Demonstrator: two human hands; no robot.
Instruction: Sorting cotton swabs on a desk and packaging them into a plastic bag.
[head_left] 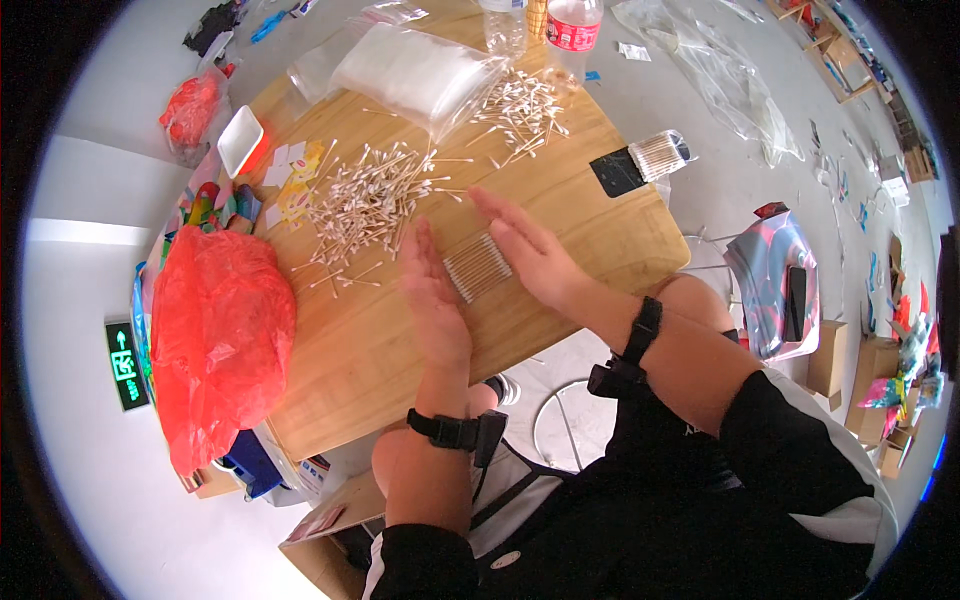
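A row of cotton swabs lies side by side on the wooden table, between my two hands. On its left side my left hand stands on edge, fingers stretched out and slightly blurred. My right hand is at the row's right side, fingers long and together, palm turned inward. Both hands are open, close to the row's ends; whether they touch it I cannot tell. Just beyond my left fingertips spreads a loose heap of cotton swabs. A smaller swab pile lies farther back.
A clear plastic bag lies at the table's back, near two bottles. At right, a bundle of swabs rests by a black card. A red plastic bag covers the left edge, with a white tray beyond.
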